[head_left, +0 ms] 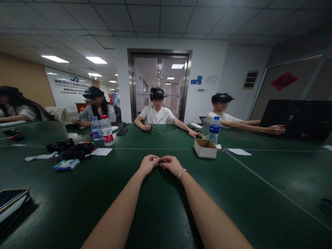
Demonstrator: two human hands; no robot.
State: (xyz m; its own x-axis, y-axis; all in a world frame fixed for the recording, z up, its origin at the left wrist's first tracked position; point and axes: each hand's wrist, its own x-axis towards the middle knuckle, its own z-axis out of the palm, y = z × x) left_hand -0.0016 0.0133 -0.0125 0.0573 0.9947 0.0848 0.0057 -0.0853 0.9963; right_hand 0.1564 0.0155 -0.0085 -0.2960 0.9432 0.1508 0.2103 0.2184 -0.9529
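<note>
My left hand [149, 164] and my right hand [171, 165] meet over the green table [160, 214], fingertips pinched together. Between them is a small dark object [161, 161], too small for me to name. The right fingers close on its dark body. At the left fingertips a small bright bit shows, and I cannot make out whether it belongs to the same object. A silvery bracelet [183, 174] circles my right wrist. Just right of my hands stands an open cardboard box [205, 151], apart from them.
Left lie black gear [77, 150], a blue-white packet [66, 165] and paper [100, 152]. Bottles [107, 130] stand behind; another bottle [214, 130] stands behind the box. A phone-like device [12, 200] lies near left. Several people in headsets sit across; a black monitor [298, 119] is right.
</note>
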